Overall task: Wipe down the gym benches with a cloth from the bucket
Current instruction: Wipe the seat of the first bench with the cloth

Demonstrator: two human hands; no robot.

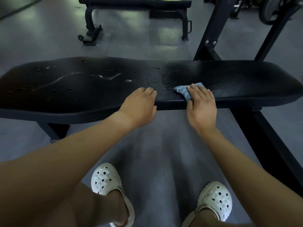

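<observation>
A black bench [82, 89] runs left to right across in front of me, and I stand at its near side in white clogs [106, 179] on the grey floor [155, 145]. On the right, a black steel frame [214, 27] rises behind the bench and its base bar runs along the floor toward me, close by my right foot. A second bench [134, 4] stands farther off, well apart from mine, and a dark wheel [270, 10] shows blurred at the far right corner. The left and middle of my bench are dotted with small dark specks and wet streaks [105, 77], and the patch around the cloth looks duller.

My left hand [139, 105] rests on the near edge of the bench around its middle, fingers relaxed and lying on top of the pad, holding nothing. My right hand [201, 105] lies just to the right of it, fingers straight and spread, pressing the blue patterned cloth [182, 90] flat onto the pad near the near edge. The cloth sticks out to the left from under my fingers, and one corner folds down over the bench edge beside my thumb.
</observation>
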